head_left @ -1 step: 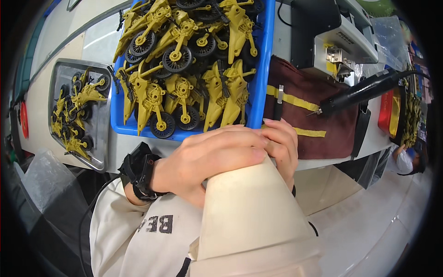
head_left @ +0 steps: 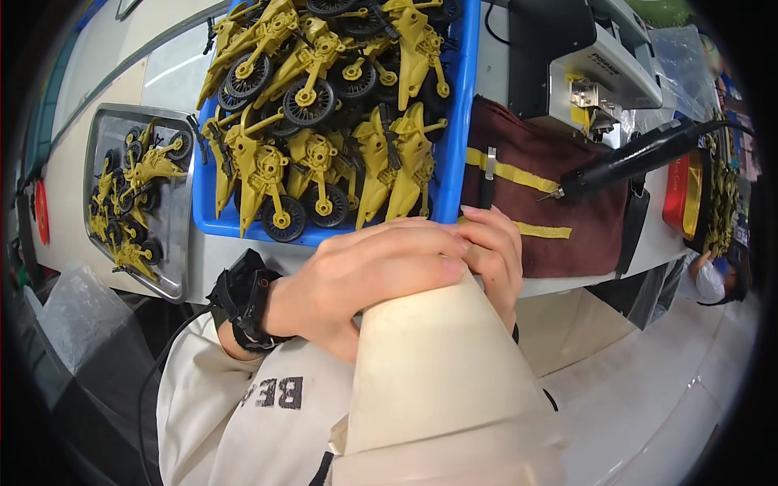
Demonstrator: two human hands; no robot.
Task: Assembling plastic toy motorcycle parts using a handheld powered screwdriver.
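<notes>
My left hand, with a black watch on its wrist, lies with its fingers close together across the narrow end of a tapering cream-coloured thing. What that thing is, I cannot make out. My right hand meets the left fingertips from the other side, its fingers bent and its palm mostly hidden. Just beyond both hands stands a blue bin, heaped with yellow toy motorcycles that have black spoked wheels.
At the left, a metal tray holds several more yellow motorcycles. A black electric screwdriver hangs over a maroon cloth with yellow strips. Behind it stands a black-and-white machine. A person is at the far right.
</notes>
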